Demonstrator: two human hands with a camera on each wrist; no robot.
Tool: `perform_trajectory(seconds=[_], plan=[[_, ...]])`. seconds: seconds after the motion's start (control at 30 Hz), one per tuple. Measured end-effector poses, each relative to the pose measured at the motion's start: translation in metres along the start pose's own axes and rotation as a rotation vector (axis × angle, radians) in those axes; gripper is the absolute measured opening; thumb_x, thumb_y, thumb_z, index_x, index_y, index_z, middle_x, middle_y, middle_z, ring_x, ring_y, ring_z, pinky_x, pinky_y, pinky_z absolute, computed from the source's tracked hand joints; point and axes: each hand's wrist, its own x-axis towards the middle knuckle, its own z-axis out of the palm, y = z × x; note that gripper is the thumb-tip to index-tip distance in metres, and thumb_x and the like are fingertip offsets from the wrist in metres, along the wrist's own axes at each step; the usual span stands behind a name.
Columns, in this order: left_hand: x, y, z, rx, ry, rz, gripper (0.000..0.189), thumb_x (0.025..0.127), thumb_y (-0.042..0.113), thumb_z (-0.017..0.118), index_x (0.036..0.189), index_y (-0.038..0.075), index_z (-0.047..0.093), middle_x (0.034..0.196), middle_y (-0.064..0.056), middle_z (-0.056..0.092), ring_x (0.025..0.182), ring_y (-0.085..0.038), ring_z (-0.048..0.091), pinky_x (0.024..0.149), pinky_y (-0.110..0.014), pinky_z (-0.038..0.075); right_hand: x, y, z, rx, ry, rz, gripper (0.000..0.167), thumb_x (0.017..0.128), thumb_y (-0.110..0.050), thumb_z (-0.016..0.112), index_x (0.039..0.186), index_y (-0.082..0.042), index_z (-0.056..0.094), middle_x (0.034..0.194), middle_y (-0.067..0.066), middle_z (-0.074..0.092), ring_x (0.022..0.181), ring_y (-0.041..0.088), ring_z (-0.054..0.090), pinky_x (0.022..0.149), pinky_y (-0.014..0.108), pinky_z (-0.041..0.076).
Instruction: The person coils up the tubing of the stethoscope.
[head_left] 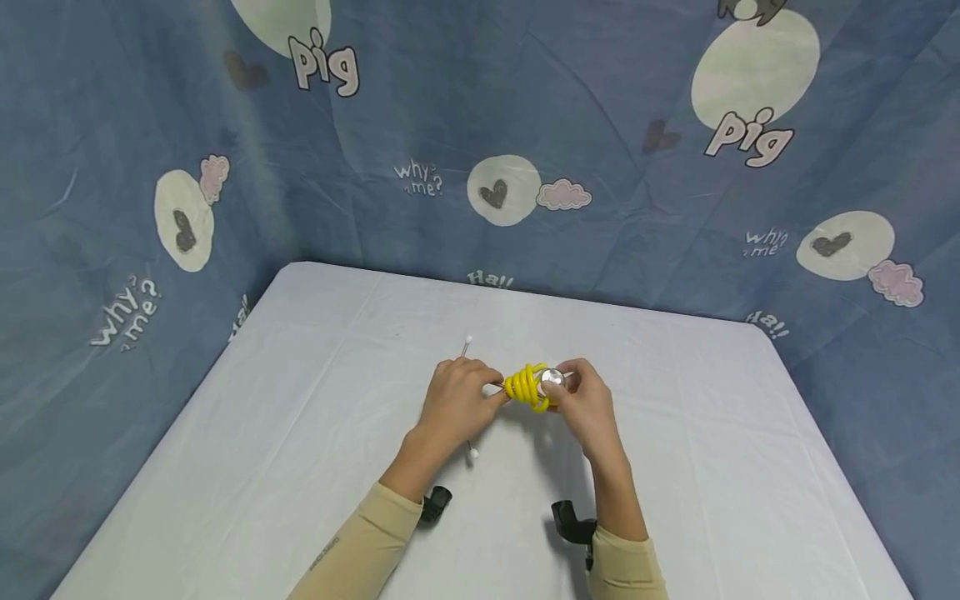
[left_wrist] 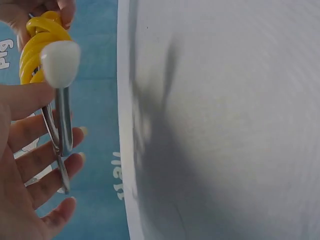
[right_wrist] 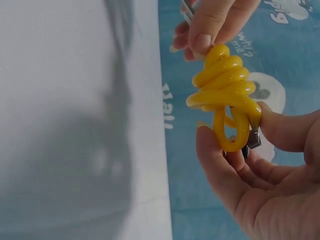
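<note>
A stethoscope, its yellow tubing (head_left: 525,386) wound into tight coils, is held up between both hands over the table. My left hand (head_left: 459,396) pinches it where the metal ear tubes (left_wrist: 63,120) meet the coils, thumb against fingers. White ear tips (head_left: 469,339) stick out on either side of that hand; one ear tip (left_wrist: 61,62) looms large in the left wrist view. At the other end, my right hand (head_left: 588,408) grips the round silver chest piece (head_left: 552,377) and the last loop of tubing. In the right wrist view a yellow loop (right_wrist: 231,142) hangs between thumb and fingers.
A white cloth (head_left: 300,433) covers the table. Behind and beside it hangs a blue printed curtain (head_left: 420,100). Black wrist mounts (head_left: 573,525) sit at both forearms, by the beige sleeves (head_left: 360,542).
</note>
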Motion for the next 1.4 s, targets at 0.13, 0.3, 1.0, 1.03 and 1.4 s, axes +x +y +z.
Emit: perform_trajectory(seconds=[0.13,0.3,1.0,1.03,1.4], plan=[[-0.001,-0.004,0.0,-0.007,-0.011,-0.002,0.03,0.083,0.041,0.078,0.108,0.024,0.076,0.108,0.005,0.074,0.108,-0.018,0.065,0.097,-0.043,0.046,0.004,0.004,0.004,0.056,-0.001,0.027,0.033,0.092,-0.012,0.069,0.119,0.0,0.056,0.092,0.014,0.057,0.081,0.022,0.064,0.077,0.043,0.061],[-0.003,-0.007,-0.001,0.006,-0.021,-0.014,0.033,0.085,0.035,0.077,0.115,0.024,0.074,0.12,0.002,0.07,0.118,-0.021,0.062,0.1,-0.044,0.046,0.008,0.012,0.006,0.121,-0.007,0.057,0.032,0.093,-0.011,0.068,0.119,0.002,0.055,0.091,0.013,0.057,0.077,0.02,0.064,0.076,0.042,0.061],[-0.008,-0.012,-0.005,0.001,-0.161,-0.057,0.039,0.089,0.032,0.073,0.126,0.02,0.068,0.131,-0.006,0.065,0.127,-0.028,0.057,0.102,-0.05,0.044,0.015,0.027,0.011,-0.111,-0.011,0.136,0.044,0.094,-0.029,0.065,0.129,-0.003,0.056,0.11,0.019,0.061,0.089,0.025,0.061,0.068,0.027,0.05],[-0.008,-0.012,-0.005,0.002,-0.162,-0.055,0.04,0.089,0.032,0.073,0.126,0.02,0.068,0.132,-0.006,0.065,0.127,-0.028,0.057,0.103,-0.05,0.044,0.016,0.028,0.011,-0.114,-0.013,0.132,0.044,0.094,-0.029,0.065,0.129,-0.003,0.056,0.112,0.019,0.061,0.09,0.025,0.061,0.069,0.028,0.051],[-0.006,-0.014,-0.006,-0.002,-0.204,-0.086,0.042,0.09,0.033,0.071,0.13,0.021,0.065,0.135,-0.005,0.062,0.131,-0.028,0.054,0.107,-0.05,0.041,0.017,0.032,0.007,-0.121,-0.039,0.11,0.042,0.094,-0.029,0.065,0.129,-0.006,0.058,0.117,0.02,0.063,0.096,0.026,0.063,0.073,0.029,0.053]])
